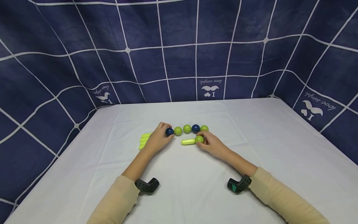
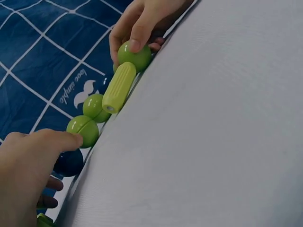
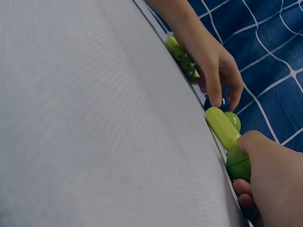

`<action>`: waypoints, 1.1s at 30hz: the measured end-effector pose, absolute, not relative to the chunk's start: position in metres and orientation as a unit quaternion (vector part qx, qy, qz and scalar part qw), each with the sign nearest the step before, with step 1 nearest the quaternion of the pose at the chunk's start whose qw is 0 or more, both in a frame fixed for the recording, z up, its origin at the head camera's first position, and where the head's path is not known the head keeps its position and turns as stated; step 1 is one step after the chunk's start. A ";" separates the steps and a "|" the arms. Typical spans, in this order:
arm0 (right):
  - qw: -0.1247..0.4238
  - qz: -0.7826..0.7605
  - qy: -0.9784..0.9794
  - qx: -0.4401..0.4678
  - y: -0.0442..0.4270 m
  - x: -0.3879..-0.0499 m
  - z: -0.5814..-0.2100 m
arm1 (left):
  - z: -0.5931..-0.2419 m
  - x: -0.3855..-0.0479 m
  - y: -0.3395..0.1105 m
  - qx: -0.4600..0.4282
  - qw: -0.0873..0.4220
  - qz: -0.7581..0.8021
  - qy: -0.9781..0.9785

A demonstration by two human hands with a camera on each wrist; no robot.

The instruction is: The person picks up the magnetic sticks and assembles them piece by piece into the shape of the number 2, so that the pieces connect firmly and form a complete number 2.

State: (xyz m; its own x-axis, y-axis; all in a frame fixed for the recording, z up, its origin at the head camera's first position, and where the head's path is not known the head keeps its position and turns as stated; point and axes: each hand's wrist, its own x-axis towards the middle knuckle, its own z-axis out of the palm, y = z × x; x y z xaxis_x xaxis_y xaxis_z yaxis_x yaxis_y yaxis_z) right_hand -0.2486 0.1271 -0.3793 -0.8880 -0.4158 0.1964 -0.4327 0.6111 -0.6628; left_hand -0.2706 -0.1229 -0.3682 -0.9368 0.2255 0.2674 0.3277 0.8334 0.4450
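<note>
The left hand (image 1: 158, 139) curls its thumb and fingers around a dark blue ball (image 1: 169, 132) at the left end of a row. In the left wrist view its thumb lies by a green ball (image 2: 83, 131) and the blue ball (image 2: 69, 163). The right hand (image 1: 213, 144) grips a green ball (image 1: 199, 139), from which a yellow-green ribbed stick (image 1: 188, 142) points left, just in front of the row. In the right wrist view, the right hand (image 3: 277, 177) has its thumb at the joint between stick (image 3: 222, 128) and ball (image 3: 238, 165).
Beyond the hands, the row continues with green balls (image 1: 187, 128) and another blue ball (image 1: 195, 128). Several yellow-green sticks (image 1: 144, 140) lie side by side left of the left hand. A white cloth (image 1: 181, 180) covers the table; a blue checked curtain (image 1: 179, 62) hangs behind it.
</note>
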 end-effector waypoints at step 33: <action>0.011 0.399 -0.890 0.220 0.129 -0.249 -0.381 | -0.382 -0.254 -0.125 -0.176 -0.032 -0.517 -0.837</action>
State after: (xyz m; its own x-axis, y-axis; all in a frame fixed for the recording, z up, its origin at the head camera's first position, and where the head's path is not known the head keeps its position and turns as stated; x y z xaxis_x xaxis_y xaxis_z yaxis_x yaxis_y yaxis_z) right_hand -0.2493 0.1285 -0.3814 -0.9032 -0.3826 0.1947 -0.3997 0.5843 -0.7063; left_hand -0.2536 -0.1248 -0.3817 -0.9356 0.3288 0.1286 0.2619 0.4023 0.8772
